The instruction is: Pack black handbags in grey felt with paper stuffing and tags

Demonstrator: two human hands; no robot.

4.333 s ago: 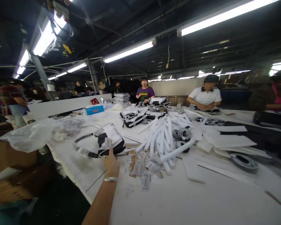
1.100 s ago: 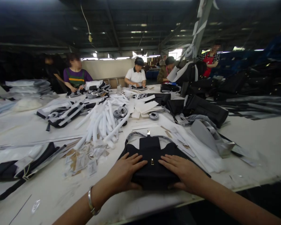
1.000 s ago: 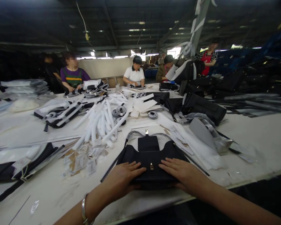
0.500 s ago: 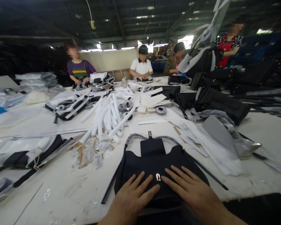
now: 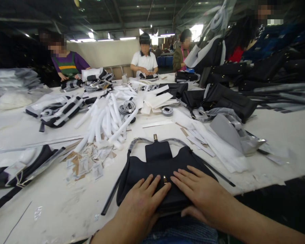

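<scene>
A black handbag lies at the table's near edge, its flap folded away from me and its strap partly wrapped in clear film. My left hand rests on the bag's front, fingers spread, left of the gold clasp. On the clasp's right lies my right hand, its fingers stretched over the bag and its thumb low by the bag's bottom edge. Neither hand is closed around anything. Dark strap ends stick out on both sides of the bag.
White foam tubes and small packets lie beyond the bag to the left. Clear plastic wrap and black bags are at the right. Several people work across the table. A wrapped black bag lies at the left.
The view has shifted, so the table and people sit further left and higher. My right thumb has moved down toward the bag's lower edge. Both hands still rest on the bag.
</scene>
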